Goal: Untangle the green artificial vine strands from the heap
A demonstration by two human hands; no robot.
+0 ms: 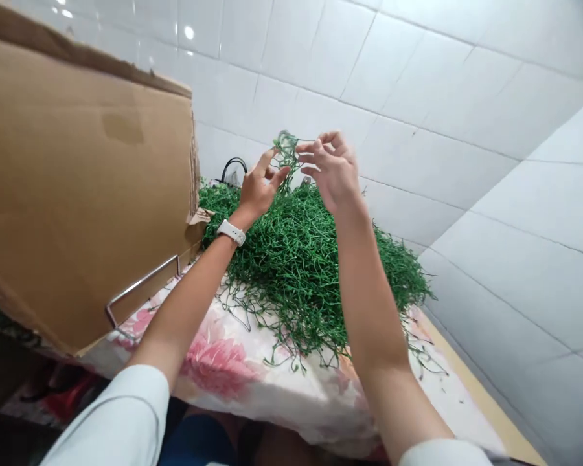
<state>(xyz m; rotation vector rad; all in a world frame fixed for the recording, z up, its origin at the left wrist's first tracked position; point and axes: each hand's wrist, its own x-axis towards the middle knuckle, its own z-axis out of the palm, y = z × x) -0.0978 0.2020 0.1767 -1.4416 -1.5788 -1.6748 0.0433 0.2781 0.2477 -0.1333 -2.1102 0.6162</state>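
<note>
At the far left stands a large brown cardboard panel (87,168) with a rough, torn top edge and a frayed right edge. In front of its lower right part, a bent silver metal rod (143,281) rises at the edge of the surface (291,388), which is covered by a white cloth with pink flowers. Below, in the shade, lies something red (68,395), too dark to make out.

Next comes the left hand (260,188), a white band (232,232) around its wrist. Its thumb and index finger are slightly parted, holding a small looped bunch of thin green strands (286,152) between them, raised above the pile. Behind this hand, a thin black loop (234,169) arches up near the white tiled wall (393,77).

Under both hands spreads a big heap of dark green, stringy stems (301,252), with loose ends trailing over the cloth toward the front. The right hand (333,165) is just right of the raised bunch, fingers bent and close together, thumb and index finger pinching a strand that runs out from it. At the right, a pale tan strip (480,388) runs beside the cloth, along the wall.
</note>
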